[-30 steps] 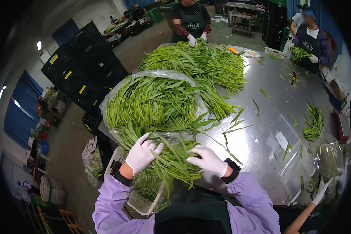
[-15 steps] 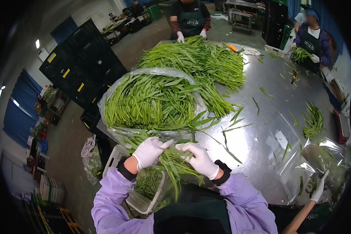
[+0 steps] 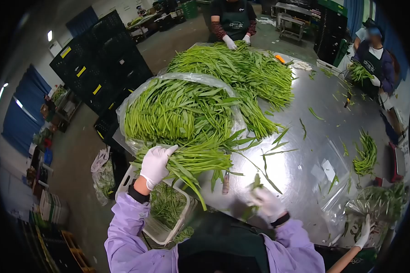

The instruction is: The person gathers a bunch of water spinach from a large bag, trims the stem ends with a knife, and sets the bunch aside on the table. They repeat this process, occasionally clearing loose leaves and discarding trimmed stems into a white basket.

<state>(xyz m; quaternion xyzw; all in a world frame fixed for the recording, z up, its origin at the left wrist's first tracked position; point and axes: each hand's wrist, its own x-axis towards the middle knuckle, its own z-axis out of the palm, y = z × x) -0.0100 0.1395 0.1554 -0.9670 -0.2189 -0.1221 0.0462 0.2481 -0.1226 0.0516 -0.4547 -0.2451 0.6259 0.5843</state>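
Observation:
My left hand (image 3: 155, 166), in a white glove, is closed around a bunch of long-stemmed leafy greens (image 3: 196, 159), which look like water spinach. The bunch lies across the table's near edge, with a few stems hanging down. To the right, my gloved right hand (image 3: 266, 202) is smeared by motion over the metal table (image 3: 282, 177). A leafy sprig (image 3: 257, 181) sticks out of it above, and more green shows below. Just ahead of my left hand, an opened clear plastic bag (image 3: 187, 77) holds a large heap of greens (image 3: 173, 109).
A pale plastic basket (image 3: 171, 234) with loose greens stands below the near edge. At right lie a small bunch (image 3: 365, 154) and clear bags (image 3: 335, 200), beside another person's gloved hand (image 3: 363, 234). Two co-workers handle greens at the far side. Dark crates (image 3: 95, 68) are stacked left.
My right hand has left the bunch and swung right and toward me, with a leafy sprig. My left hand has shifted slightly left, still gripping the bunch. The camera view has tilted slightly.

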